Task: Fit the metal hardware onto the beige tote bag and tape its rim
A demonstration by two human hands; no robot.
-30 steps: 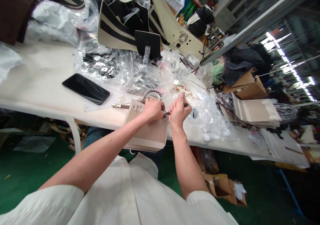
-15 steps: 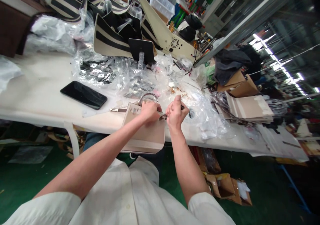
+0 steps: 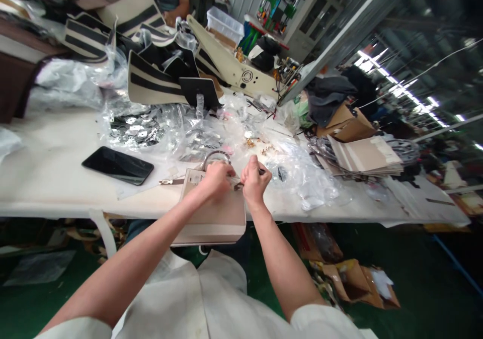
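Observation:
A beige, box-shaped handbag [image 3: 215, 221] lies at the table's front edge and overhangs it. My left hand [image 3: 217, 178] is closed at the bag's upper edge, its fingertips pinching something I cannot make out. Beside it my right hand [image 3: 255, 178] is a fist with the thumb up, wrapped round a dark-handled tool [image 3: 261, 171] that is mostly hidden. Between the hands shows a small dark strap end [image 3: 238, 186] at the bag's edge. A curved handle [image 3: 218, 154] rises behind the left hand. A brown strap with a metal end [image 3: 171, 181] sticks out to the left.
A black phone [image 3: 117, 165] lies on the white table [image 3: 49, 178]. Behind are plastic bags of small metal parts [image 3: 139, 130], gold-coloured fittings [image 3: 250, 143] and striped panels [image 3: 153, 85]. Stacked cardboard [image 3: 362, 155] stands at right. Another person's arm [image 3: 181, 9] shows at the back.
The view has shifted, so the table and background sit lower and slightly left. Both hands stay at the bag's upper edge, the right one still gripping the tool.

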